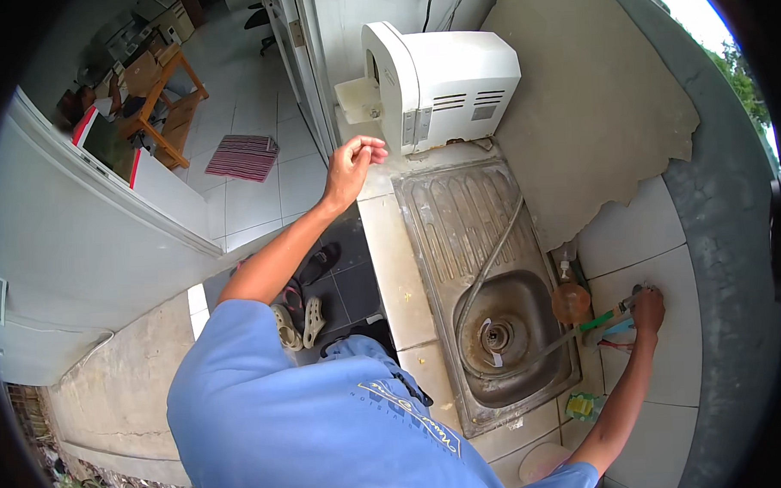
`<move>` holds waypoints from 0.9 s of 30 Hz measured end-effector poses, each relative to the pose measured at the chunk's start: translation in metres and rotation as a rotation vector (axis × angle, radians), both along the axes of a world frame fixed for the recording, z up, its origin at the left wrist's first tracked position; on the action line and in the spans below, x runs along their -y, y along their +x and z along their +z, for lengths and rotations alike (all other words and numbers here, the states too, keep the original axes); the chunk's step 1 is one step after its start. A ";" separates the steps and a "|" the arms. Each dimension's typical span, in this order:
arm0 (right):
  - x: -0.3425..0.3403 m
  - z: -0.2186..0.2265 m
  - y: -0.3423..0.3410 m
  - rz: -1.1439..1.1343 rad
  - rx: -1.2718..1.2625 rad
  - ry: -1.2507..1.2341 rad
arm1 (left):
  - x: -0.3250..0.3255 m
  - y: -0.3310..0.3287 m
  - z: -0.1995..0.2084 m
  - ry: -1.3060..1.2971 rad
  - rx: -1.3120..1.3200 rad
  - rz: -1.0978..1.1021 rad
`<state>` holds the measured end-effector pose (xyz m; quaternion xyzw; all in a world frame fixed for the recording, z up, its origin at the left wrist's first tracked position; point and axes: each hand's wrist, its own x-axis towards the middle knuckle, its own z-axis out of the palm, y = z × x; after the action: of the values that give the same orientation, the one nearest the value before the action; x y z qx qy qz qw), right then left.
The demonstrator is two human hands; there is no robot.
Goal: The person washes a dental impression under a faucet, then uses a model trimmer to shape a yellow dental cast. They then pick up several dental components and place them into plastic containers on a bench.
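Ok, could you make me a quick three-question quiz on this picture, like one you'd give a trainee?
1. True or false: the right hand is at the tap.
2. Where does the hose lie? A) on the mat; B) across the sink; C) among the shoes.
3. Which hand is nearer the white machine?

Key: 1. True. 2. B. 3. The left hand.

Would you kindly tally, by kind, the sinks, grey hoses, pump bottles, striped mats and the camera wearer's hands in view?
Sink: 1
Grey hose: 1
Pump bottle: 1
Striped mat: 1
Hands: 2 (left hand, right hand)
Total: 6
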<state>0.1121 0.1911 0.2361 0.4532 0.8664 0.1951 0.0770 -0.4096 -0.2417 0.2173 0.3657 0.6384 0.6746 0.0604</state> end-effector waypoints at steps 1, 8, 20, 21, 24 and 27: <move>0.001 0.004 0.001 -0.004 -0.001 0.015 | -0.009 -0.018 0.017 0.021 -0.032 0.008; 0.058 0.031 -0.033 -0.413 -0.431 -0.052 | -0.100 -0.174 0.124 0.100 -0.310 0.041; 0.234 -0.028 -0.022 -0.510 -0.785 -0.054 | -0.293 -0.425 0.121 -1.126 -0.166 -0.469; 0.260 -0.033 -0.026 -0.575 -0.825 -0.092 | -0.299 -0.453 0.109 -1.186 -0.127 -0.535; 0.360 -0.050 -0.005 -0.796 -0.883 -0.085 | -0.336 -0.466 0.057 -1.228 0.029 -0.785; 0.470 -0.065 0.005 -1.099 -0.953 -0.032 | -0.332 -0.392 0.029 -1.346 0.202 -0.805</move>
<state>0.1172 -0.2786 0.1712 0.8574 0.4559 -0.1032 -0.2153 -0.8020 0.0905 0.2463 0.3903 0.7194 0.0998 0.5658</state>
